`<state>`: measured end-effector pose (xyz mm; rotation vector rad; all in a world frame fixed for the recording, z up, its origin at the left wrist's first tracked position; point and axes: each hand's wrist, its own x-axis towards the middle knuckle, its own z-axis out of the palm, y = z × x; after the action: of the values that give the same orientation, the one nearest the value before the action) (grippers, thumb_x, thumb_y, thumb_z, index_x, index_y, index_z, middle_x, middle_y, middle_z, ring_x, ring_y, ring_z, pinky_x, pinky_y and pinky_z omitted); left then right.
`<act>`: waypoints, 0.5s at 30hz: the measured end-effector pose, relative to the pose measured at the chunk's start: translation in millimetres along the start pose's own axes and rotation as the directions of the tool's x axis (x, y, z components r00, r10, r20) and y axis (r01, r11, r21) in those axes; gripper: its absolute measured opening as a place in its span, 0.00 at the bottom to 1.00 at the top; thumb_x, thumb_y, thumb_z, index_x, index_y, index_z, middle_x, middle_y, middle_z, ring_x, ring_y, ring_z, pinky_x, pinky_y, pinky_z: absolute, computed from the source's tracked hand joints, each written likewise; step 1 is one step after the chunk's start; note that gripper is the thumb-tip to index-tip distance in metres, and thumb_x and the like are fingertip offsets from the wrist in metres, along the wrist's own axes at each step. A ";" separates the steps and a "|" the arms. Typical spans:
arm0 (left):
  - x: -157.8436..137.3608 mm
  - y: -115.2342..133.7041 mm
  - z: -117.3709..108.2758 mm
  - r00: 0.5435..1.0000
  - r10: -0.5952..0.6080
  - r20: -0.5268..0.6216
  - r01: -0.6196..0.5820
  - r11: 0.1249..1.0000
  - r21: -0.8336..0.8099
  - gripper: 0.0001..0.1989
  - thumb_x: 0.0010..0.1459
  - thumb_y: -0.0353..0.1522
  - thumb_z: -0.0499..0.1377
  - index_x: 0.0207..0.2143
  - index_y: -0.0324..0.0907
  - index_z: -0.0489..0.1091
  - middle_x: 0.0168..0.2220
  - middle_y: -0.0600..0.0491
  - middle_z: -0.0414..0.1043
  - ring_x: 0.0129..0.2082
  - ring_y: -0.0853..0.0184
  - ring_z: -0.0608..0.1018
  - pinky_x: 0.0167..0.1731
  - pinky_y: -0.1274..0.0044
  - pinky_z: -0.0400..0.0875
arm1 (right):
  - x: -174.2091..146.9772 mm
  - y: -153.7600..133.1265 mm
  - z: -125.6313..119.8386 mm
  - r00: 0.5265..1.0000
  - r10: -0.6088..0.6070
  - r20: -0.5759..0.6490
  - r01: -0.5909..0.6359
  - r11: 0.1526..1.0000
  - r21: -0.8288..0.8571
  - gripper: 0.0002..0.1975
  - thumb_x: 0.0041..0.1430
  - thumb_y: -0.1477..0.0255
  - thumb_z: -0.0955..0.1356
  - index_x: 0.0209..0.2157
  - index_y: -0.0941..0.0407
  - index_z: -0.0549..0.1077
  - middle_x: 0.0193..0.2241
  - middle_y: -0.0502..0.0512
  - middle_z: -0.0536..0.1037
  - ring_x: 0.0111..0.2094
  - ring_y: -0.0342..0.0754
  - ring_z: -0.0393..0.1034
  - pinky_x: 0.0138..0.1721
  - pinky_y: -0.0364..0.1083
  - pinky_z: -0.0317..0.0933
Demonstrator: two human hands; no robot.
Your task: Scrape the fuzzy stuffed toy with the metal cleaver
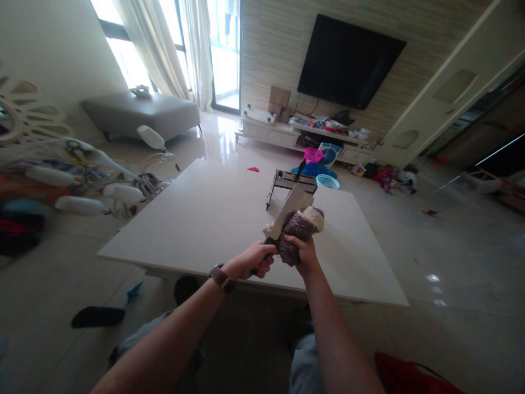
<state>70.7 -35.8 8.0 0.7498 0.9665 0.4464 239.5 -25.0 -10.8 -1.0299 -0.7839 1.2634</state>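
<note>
My left hand (256,259) is closed around the dark handle of a cleaver (288,210), whose broad blade points up and away from me. In my right hand (305,253) is a bunched cloth (298,232), dark grey-brown with a pale part at its top. The cloth lies against the side of the blade, and some of it shows on the blade's far side. Both are held over the near part of a white table (205,219). Just beyond the blade a black metal frame stand (293,178) with an upright black handle stands on the table.
A small red piece (253,169) lies on the table's far part. Past it are a pink basket (313,155) and a light blue basket (327,181). White lamp parts (106,191) crowd the left side. A dark slipper (98,317) lies on the floor.
</note>
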 end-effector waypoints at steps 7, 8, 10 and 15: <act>-4.5 -4.4 0.7 1.000 -0.006 0.019 0.004 0.994 0.106 0.16 0.54 0.36 0.61 0.20 0.44 0.57 0.16 0.62 0.52 0.13 0.77 0.53 0.13 0.81 0.50 | 4.2 0.0 -5.5 0.998 0.001 -0.063 0.006 0.994 0.112 0.24 0.41 0.75 0.79 0.43 0.56 0.78 0.38 0.55 0.86 0.39 0.57 0.84 0.43 0.56 0.80; -4.6 -4.3 -1.1 1.000 -0.011 0.023 0.008 0.992 0.124 0.16 0.54 0.36 0.61 0.20 0.44 0.57 0.16 0.62 0.52 0.13 0.77 0.54 0.13 0.81 0.51 | 5.7 -0.6 -8.0 0.998 -0.001 -0.061 0.008 0.992 0.128 0.24 0.41 0.76 0.79 0.44 0.56 0.77 0.38 0.54 0.86 0.39 0.57 0.84 0.43 0.56 0.80; -4.4 -3.7 -5.1 0.999 -0.034 0.042 0.028 0.989 0.147 0.17 0.54 0.37 0.62 0.20 0.44 0.57 0.16 0.62 0.53 0.13 0.77 0.53 0.13 0.81 0.50 | 8.7 -2.0 -12.9 0.998 0.002 -0.063 0.009 0.986 0.168 0.26 0.41 0.77 0.79 0.45 0.55 0.77 0.37 0.53 0.86 0.40 0.57 0.84 0.43 0.55 0.81; -5.2 -1.6 -13.9 0.987 -0.122 0.105 0.100 0.975 0.197 0.18 0.55 0.39 0.62 0.20 0.44 0.58 0.14 0.63 0.50 0.13 0.77 0.52 0.13 0.82 0.49 | 19.1 -1.6 -27.3 0.992 -0.022 -0.122 0.052 0.967 0.249 0.26 0.41 0.79 0.79 0.45 0.55 0.77 0.36 0.52 0.86 0.39 0.54 0.84 0.43 0.52 0.81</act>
<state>56.1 -35.2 5.0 0.8808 0.9444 0.2108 268.2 -11.1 -20.6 -0.8707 -0.5339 1.2224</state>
